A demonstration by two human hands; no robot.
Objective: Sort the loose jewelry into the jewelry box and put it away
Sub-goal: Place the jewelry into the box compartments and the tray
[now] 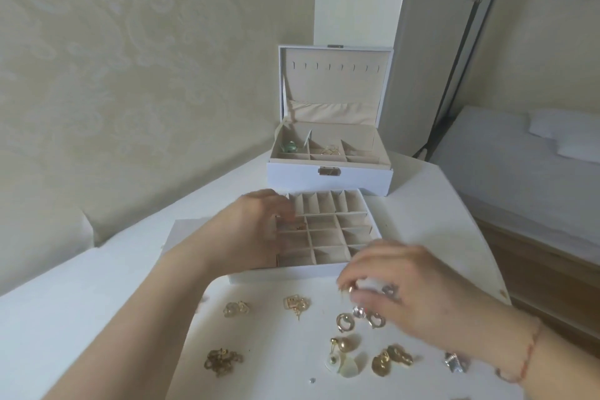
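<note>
A white jewelry box stands open at the back of the table, with a few pieces in its beige compartments. In front of it lies its divided tray. My left hand rests on the tray's left side, its fingers over a compartment holding a small piece. My right hand hovers over a white sheet and pinches a small gold earring at the fingertips. Loose gold jewelry lies on the sheet: a ring earring, a gold ball earring and a dark gold chain.
More pieces lie on the sheet: gold clusters, gold shell earrings and a silver piece. The white table stands against a patterned wall. A bed is to the right.
</note>
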